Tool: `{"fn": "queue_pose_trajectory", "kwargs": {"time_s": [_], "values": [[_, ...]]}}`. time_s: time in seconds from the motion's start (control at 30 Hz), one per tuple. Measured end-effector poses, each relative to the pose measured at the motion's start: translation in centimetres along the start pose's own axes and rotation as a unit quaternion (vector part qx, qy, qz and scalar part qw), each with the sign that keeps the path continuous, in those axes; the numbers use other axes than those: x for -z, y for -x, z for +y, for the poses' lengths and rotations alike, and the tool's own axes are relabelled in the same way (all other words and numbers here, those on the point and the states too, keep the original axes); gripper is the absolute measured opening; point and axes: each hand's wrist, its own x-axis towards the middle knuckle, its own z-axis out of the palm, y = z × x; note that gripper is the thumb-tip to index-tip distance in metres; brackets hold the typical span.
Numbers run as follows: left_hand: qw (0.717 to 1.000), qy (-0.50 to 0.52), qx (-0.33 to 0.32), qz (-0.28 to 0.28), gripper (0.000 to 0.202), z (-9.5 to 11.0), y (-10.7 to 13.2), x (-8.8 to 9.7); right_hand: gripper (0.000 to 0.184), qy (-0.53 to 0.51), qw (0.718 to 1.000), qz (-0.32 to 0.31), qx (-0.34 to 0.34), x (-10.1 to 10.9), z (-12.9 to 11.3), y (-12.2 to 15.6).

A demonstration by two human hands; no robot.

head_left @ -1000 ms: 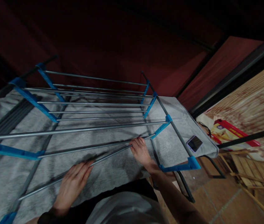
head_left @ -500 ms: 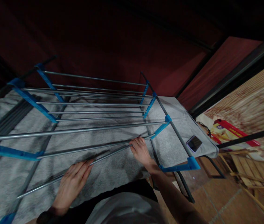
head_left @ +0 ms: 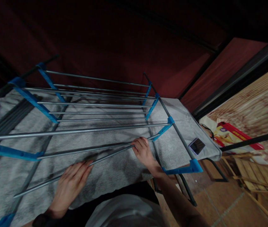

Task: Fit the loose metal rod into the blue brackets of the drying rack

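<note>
A rack of grey metal rods with blue plastic connectors point(head_left: 164, 128) lies on a surface covered with grey cloth point(head_left: 115, 170). One loose grey rod point(head_left: 110, 153) runs slantwise from lower left to the rack's right side. My left hand point(head_left: 70, 184) rests on this rod near its middle, fingers stretched out over it. My right hand point(head_left: 143, 150) is curled round the rod's right end, close to a blue connector. A dark phone point(head_left: 197, 145) lies on the cloth at the right, beside the rack's side bar.
A red and yellow package point(head_left: 228, 136) sits to the right past the cloth's edge. Wooden slats point(head_left: 254, 170) lie on the tiled floor at lower right. A dark red wall stands behind the rack.
The loose rod's left end has slid a little lower and to the left. My left hand has shifted slightly down with it. My right hand stays at the rod's right end.
</note>
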Motion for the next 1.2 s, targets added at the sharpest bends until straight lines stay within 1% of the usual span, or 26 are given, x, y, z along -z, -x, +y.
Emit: {"fn": "queue_pose_trajectory", "kwargs": {"time_s": [0.13,0.23,0.33,0.4,0.5,0.67,0.83,1.0,1.07,1.13,1.2], "values": [[1.000,0.011,0.006,0.010,0.030,-0.1,-0.4,0.3,0.018,-0.007,1.000,0.022,0.009,0.7,-0.2,-0.8],[1.000,0.009,0.002,0.022,0.030,-0.1,-0.8,0.5,0.018,-0.006,1.000,0.026,0.010,1.1,-0.2,-1.1],[1.000,0.007,0.005,0.022,0.030,0.0,-1.3,0.7,0.018,-0.003,1.000,0.024,0.012,1.6,-0.3,-1.3],[1.000,0.005,0.006,0.021,0.030,0.1,-1.5,0.8,0.018,-0.002,0.999,0.035,0.017,1.8,-0.3,-1.4],[1.000,0.002,0.006,0.021,0.031,0.1,-1.7,1.0,0.018,0.000,0.998,0.053,0.024,2.0,-0.4,-1.6],[1.000,0.001,0.007,0.025,0.031,0.0,-2.2,1.3,0.018,0.003,0.999,0.051,0.019,2.2,-0.5,-1.9],[0.999,0.000,-0.012,0.030,0.032,-0.2,-2.9,1.7,0.020,0.004,0.998,0.059,0.009,2.4,-0.5,-2.1],[0.999,-0.008,-0.011,0.036,0.031,-0.4,-3.3,1.9,0.017,0.012,0.996,0.081,0.022,2.4,-0.4,-2.3],[0.999,-0.018,0.003,0.029,0.029,-0.1,-3.4,2.1,0.017,0.014,0.995,0.097,0.031,2.4,-0.4,-2.2],[0.999,-0.025,0.024,0.011,0.029,0.3,-3.5,2.2,0.017,0.017,0.993,0.110,0.043,2.4,-0.2,-2.0],[0.998,-0.032,0.043,-0.015,0.030,0.6,-3.8,2.4,0.017,0.020,0.993,0.106,0.053,2.3,0.1,-1.9]]}}
